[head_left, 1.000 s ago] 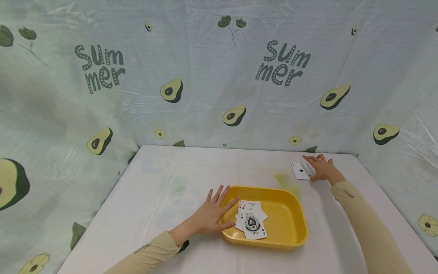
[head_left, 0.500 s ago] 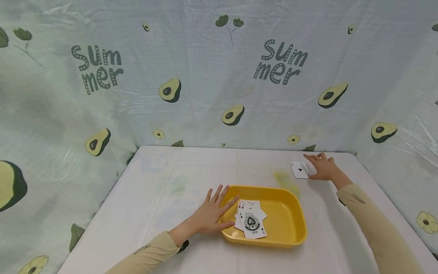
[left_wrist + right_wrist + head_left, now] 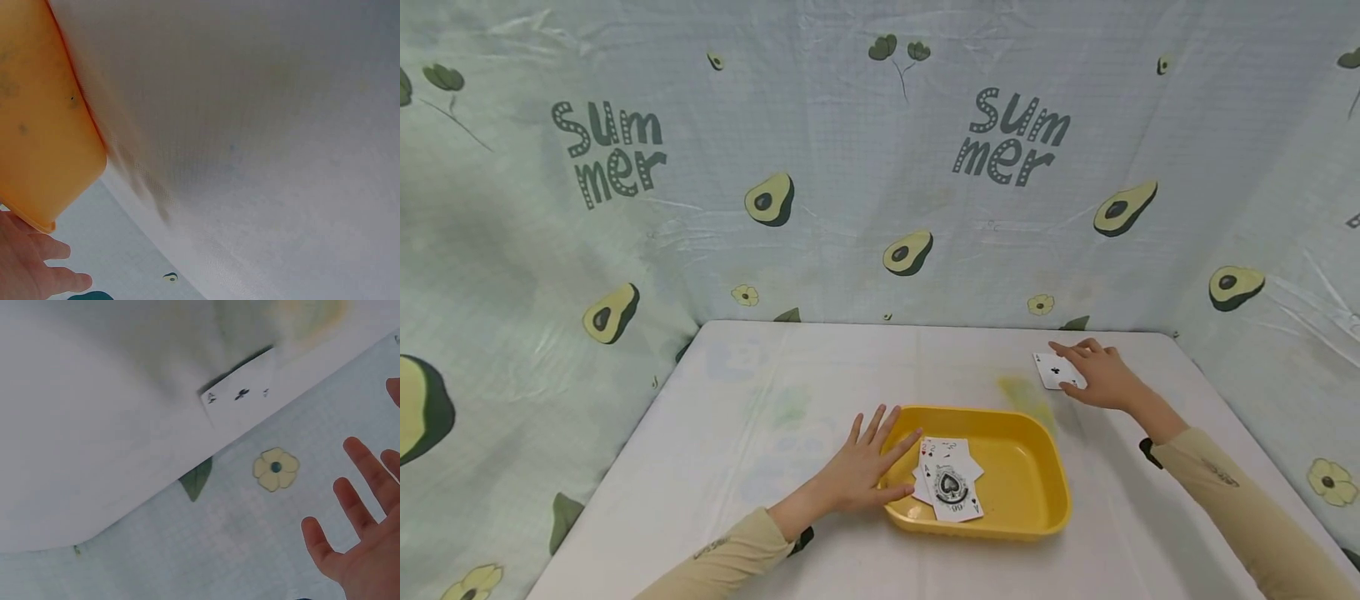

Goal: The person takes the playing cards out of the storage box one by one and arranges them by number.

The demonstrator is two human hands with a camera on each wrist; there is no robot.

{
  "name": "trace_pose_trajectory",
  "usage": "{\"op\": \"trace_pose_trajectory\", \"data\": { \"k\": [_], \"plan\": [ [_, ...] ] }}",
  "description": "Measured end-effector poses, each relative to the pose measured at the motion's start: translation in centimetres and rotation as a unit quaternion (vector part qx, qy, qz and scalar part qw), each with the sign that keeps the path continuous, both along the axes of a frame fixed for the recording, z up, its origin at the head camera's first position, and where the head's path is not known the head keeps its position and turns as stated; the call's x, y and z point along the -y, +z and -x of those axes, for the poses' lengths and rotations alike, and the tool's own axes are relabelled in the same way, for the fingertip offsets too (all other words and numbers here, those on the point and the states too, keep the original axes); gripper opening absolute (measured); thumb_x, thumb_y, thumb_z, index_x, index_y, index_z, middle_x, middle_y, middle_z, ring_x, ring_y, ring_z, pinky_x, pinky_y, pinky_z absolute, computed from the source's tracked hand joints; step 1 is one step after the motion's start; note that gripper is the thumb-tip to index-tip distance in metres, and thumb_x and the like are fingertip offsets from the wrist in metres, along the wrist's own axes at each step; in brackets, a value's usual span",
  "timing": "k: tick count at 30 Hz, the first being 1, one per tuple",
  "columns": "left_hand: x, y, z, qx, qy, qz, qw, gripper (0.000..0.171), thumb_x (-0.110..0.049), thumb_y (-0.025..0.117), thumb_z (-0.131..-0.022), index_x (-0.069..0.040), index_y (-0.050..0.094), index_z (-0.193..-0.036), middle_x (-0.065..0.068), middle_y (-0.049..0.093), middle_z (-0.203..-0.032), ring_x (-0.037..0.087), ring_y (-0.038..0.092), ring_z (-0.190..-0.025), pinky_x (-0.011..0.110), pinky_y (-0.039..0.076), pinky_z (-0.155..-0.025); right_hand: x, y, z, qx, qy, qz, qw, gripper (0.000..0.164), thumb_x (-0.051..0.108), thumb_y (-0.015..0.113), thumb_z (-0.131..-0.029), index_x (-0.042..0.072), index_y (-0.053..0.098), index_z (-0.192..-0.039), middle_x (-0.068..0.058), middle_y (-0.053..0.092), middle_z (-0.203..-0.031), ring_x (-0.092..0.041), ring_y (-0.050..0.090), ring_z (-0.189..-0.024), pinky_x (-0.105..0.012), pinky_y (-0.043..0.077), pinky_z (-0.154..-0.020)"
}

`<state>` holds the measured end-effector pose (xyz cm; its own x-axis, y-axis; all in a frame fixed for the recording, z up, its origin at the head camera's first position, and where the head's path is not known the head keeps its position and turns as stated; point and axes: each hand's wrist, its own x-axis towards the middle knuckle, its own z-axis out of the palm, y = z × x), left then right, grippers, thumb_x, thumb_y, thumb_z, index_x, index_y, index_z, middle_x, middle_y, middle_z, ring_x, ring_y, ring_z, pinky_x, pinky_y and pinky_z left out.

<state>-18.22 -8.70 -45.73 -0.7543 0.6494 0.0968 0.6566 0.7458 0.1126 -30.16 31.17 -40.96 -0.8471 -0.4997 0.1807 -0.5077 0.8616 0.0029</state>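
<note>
My left hand (image 3: 859,471), fingers spread, rests on the left rim of a yellow plastic tray (image 3: 1026,487) in the head view. Inside that tray lie overlapping playing cards, an ace of spades (image 3: 952,487) on top and a two of hearts (image 3: 943,447) partly under it. Far back at the right, my right hand (image 3: 1101,375) is held over a single ace of clubs (image 3: 1051,369), its fingers apart and partly hiding the card. The right wrist view shows the fingers (image 3: 356,506) spread, with a gap between them and the ace of clubs (image 3: 242,394).
A white table (image 3: 737,400) carries the tray and the single card. Behind it hangs a pale cloth (image 3: 850,167) printed with avocados and "summer", which also runs along both sides. The table's back edge lies just beyond the single card.
My right hand has shifted slightly left and come further over the ace of clubs, which stays in place. The left hand and the tray stay put. The head view has panned slightly.
</note>
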Motion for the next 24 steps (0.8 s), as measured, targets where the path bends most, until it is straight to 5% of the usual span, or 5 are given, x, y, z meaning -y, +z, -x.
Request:
{"op": "trace_pose_trajectory", "data": {
  "k": [15, 24],
  "plan": [
    [-0.4, 0.1, 0.0, 0.001, 0.002, -0.001, 1.0, 0.069, -0.061, 0.032, -0.086, -0.029, 0.01, -0.144, 0.014, 0.0, -0.151, 0.038, 0.005, -0.137, 0.06, 0.012, -0.105, 3.8, 1.6, -3.7, -0.001, 0.079, 0.007, 0.997, 0.063, 0.026, 0.067, -0.077, 0.011, 0.042, -0.132, 0.0, 0.062, -0.105, -0.024, 0.048, -0.099, -0.048, 0.038, -0.08],
    [-0.5, 0.5, 0.1, 0.012, 0.012, -0.003, 0.9999, 0.07, -0.057, 0.037, -0.086, -0.028, 0.012, -0.144, 0.014, 0.0, -0.151, 0.038, 0.005, -0.137, 0.06, 0.012, -0.105, 5.7, 3.3, -5.2, -0.003, 0.099, 0.002, 0.995, 0.06, 0.028, 0.066, -0.078, 0.014, 0.043, -0.132, -0.004, 0.062, -0.11, -0.024, 0.047, -0.101, -0.046, 0.037, -0.082]
  ]
}}
